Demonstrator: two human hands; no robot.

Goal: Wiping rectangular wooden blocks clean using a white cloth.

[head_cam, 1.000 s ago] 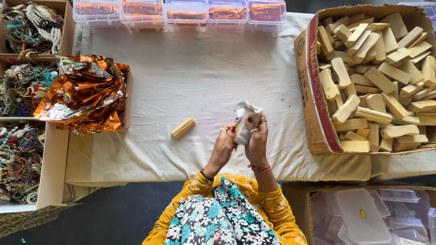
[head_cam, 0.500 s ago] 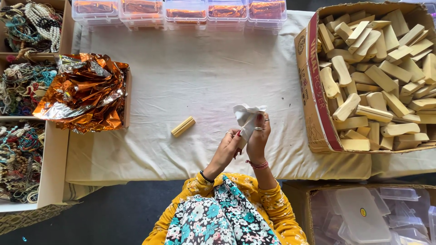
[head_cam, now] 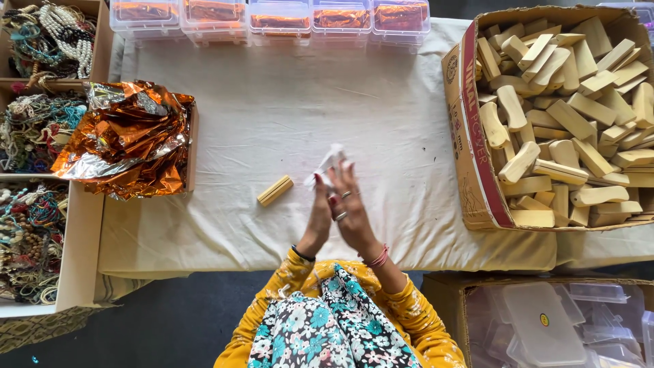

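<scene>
Two hands, the left hand (head_cam: 319, 217) and right hand (head_cam: 349, 208), pressed flat around a white cloth (head_cam: 328, 162); so loosely pinched, it could slip onto the table (head_cam: 381, 123).

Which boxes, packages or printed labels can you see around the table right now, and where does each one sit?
Open brown cardboard carton, right of the table: red band and dark print on its side, full of pale wooden blocks.
Row of clear plastic lidded boxes, along the far edge: orange foil inside.
Crumpled orange metallic foil sheets, left side, in a shallow box.
Clear plastic lids with a small round yellow sticker, lower right carton.
Open trays of bead strings, far left.
</scene>
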